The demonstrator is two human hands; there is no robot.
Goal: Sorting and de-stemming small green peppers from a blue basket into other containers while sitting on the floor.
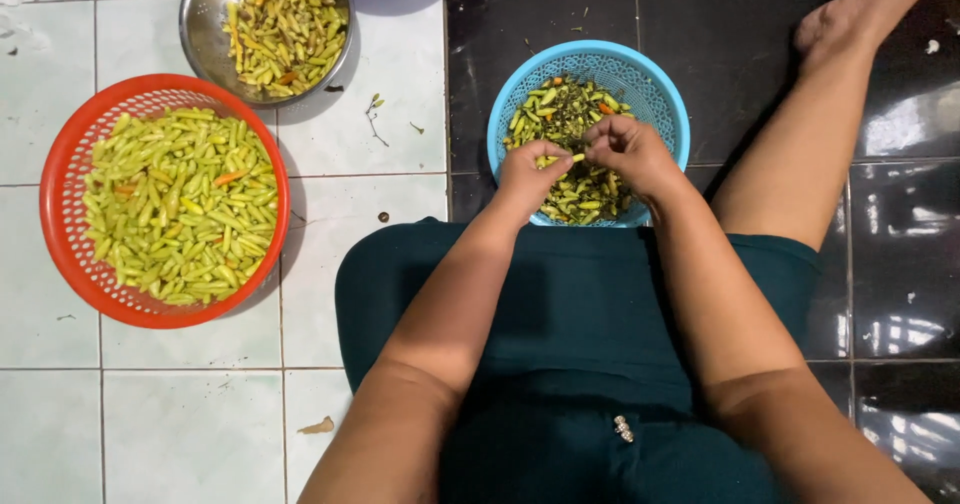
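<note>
- Left hand & right hand meet over blue basket, fingers of both pinched on one green chili – held above basket so stems/scraps drop in.
- Red basket w/ chilies on floor at person's left, steel bowl behind it, both within reach.

yellow-green chili, pinched over blue basket

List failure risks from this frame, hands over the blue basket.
1. Both hands, left hand and right hand, pinch one small green chili; it could slip and drop into the blue basket of stems and scraps.
2. Bits already lie on the tiled floor; more may scatter.
3. Bare fingers on chilies risk skin irritation.
</note>
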